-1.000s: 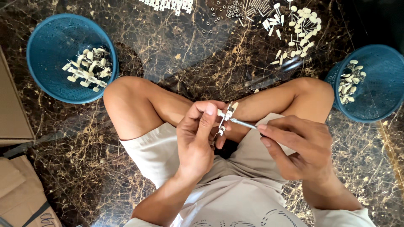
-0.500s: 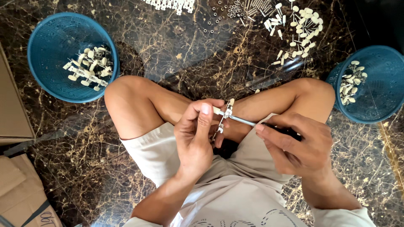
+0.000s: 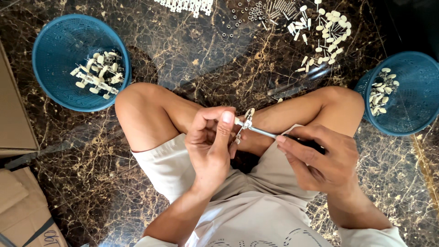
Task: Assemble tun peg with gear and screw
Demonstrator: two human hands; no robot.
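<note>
Head view, left hand (image 3: 211, 145): fingers pinched on a small cream-and-metal fitting (image 3: 245, 124), held above the lap.
Right hand (image 3: 322, 158): fist wrapped round a screwdriver (image 3: 263, 131).
Axis: shaft runs from right hand up-left; tip meets fitting.
Surroundings: blue baskets (image 3: 55, 45) either side.

A home floor used for small piecework assembly is suggested rather than a fitted workshop. A polished dark marble floor (image 3: 183, 41) with gold veining serves as the work surface, and the work is done seated cross-legged on it. Two blue plastic baskets (image 3: 68, 45) of small cream parts are set at far left and right. Loose cream pegs (image 3: 327, 27) and small metal screws and washers (image 3: 270, 9) are spread at the far edge. Cardboard boxes (image 3: 13, 119) are stacked at the left.
</note>
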